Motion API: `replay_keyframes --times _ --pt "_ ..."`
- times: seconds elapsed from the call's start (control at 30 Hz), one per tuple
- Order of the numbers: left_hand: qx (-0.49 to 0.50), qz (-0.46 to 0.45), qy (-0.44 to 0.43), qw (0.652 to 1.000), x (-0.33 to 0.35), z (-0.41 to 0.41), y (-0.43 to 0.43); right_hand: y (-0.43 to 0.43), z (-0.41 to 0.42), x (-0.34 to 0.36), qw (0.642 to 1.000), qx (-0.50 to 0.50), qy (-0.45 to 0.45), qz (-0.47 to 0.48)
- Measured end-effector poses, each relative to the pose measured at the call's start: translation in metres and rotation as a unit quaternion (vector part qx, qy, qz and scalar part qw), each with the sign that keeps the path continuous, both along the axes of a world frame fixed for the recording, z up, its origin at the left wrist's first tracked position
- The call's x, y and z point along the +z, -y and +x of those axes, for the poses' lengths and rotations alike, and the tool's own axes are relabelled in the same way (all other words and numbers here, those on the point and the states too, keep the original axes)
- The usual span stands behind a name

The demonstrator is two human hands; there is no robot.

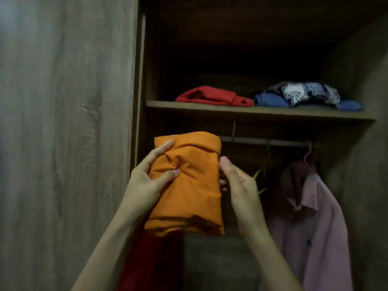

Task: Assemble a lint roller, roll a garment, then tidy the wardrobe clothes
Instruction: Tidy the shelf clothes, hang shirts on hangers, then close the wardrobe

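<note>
Below the shelf (252,111), left hand (144,182) and right hand (239,185) hold orange garment (195,198).

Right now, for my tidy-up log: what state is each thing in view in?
orange garment: folded, held up below the shelf.
left hand: grips the orange garment's left side.
right hand: at its right edge, fingers behind; grip unclear.
red garment: folded, lying on the shelf.
blue and patterned clothes: loosely heaped on the shelf.
pink shirt: hanging from the rail on a hanger.
</note>
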State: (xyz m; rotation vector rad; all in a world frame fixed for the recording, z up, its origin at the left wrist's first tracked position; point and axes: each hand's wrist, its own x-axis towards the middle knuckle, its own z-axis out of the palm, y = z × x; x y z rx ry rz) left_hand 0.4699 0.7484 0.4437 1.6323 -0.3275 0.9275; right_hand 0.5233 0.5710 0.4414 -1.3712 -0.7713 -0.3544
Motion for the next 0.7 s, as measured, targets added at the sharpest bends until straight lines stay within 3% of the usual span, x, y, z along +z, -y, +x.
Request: replay_keyframes --times 0.23,0.33,0.43,0.6,0.7 --pt "-0.044 -0.027 -0.075 0.996 -0.044 0.006 0.045 0.030 0.007 -0.034 0.996 0.003 -0.045 -0.078" --pt "-0.084 -0.089 -0.135 0.983 -0.066 0.014 0.072 0.048 0.019 -0.050 0.989 0.021 -0.131 -0.069" --pt "-0.116 -0.125 -0.165 0.972 -0.086 0.015 0.090 0.057 0.027 -0.067 0.986 0.007 -0.160 -0.049" --pt "-0.151 -0.123 -0.216 0.957 -0.137 0.001 0.123 0.072 0.035 -0.111 0.971 -0.010 -0.198 -0.137" --pt "-0.185 -0.064 -0.238 0.951 -0.166 -0.010 0.131 0.077 0.031 -0.122 0.958 -0.011 -0.253 -0.132"
